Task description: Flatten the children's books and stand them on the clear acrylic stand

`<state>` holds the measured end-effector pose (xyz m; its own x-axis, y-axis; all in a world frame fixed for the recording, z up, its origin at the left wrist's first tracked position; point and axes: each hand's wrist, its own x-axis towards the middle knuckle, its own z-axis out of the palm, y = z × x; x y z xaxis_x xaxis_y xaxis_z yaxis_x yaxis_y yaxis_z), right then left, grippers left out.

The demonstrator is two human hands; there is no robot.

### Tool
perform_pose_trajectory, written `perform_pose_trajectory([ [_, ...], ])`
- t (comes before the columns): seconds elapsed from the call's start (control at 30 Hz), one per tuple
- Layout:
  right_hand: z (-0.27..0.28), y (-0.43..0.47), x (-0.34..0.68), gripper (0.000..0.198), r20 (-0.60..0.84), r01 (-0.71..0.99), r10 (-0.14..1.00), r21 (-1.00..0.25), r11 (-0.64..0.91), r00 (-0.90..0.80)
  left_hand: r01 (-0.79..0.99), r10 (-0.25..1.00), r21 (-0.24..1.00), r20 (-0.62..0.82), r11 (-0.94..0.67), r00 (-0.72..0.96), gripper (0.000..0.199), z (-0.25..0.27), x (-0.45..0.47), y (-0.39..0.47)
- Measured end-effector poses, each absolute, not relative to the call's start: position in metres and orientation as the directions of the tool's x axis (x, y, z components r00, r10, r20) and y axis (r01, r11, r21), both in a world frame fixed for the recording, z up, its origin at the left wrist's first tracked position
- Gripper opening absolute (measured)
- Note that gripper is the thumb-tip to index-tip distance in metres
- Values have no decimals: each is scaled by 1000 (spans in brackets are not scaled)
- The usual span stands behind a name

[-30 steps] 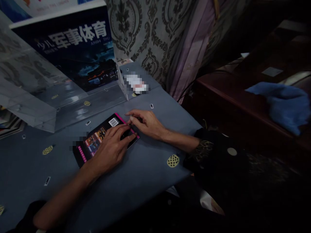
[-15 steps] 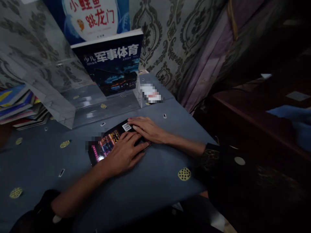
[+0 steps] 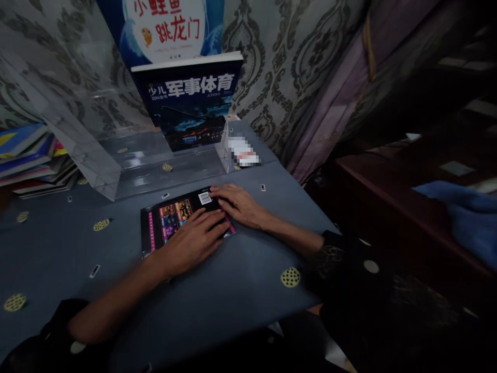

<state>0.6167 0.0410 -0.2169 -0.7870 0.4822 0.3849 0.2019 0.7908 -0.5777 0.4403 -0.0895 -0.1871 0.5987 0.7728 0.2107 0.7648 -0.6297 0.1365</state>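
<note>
A dark book with pink edge strips, small coloured pictures and a barcode lies flat on the blue-grey tablecloth. My left hand rests flat across its lower part, fingers stretched out over the cover. My right hand lies at the book's right end, fingers extended, their tips at the upper right corner near the barcode. Neither hand is wrapped round anything. Part of the cover is hidden under the left hand.
Behind the book stands a clear acrylic rack holding an upright dark blue book and a blue picture book. Several books form a stack at the left. A curtain and a dark red surface with blue cloth are on the right.
The book now lies flatter and straighter on the table, with its right pink edge showing. My hands have moved slightly apart. The view has shifted a little.
</note>
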Motion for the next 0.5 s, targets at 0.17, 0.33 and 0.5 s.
perform_pose_trajectory([
  [0.17, -209, 22, 636, 33, 395, 161, 513, -652, 741, -762, 809, 800, 112, 274, -578, 534, 36, -193, 442, -93],
  [0.33, -200, 4, 658, 30, 362, 109, 525, -737, 667, -771, 807, 773, 20, 302, -590, 558, 36, -192, 445, -95],
  [0.5, -195, -4, 670, 28, 321, 63, 541, -816, 575, -778, 794, 734, -74, 336, -604, 590, 36, -190, 447, -96],
])
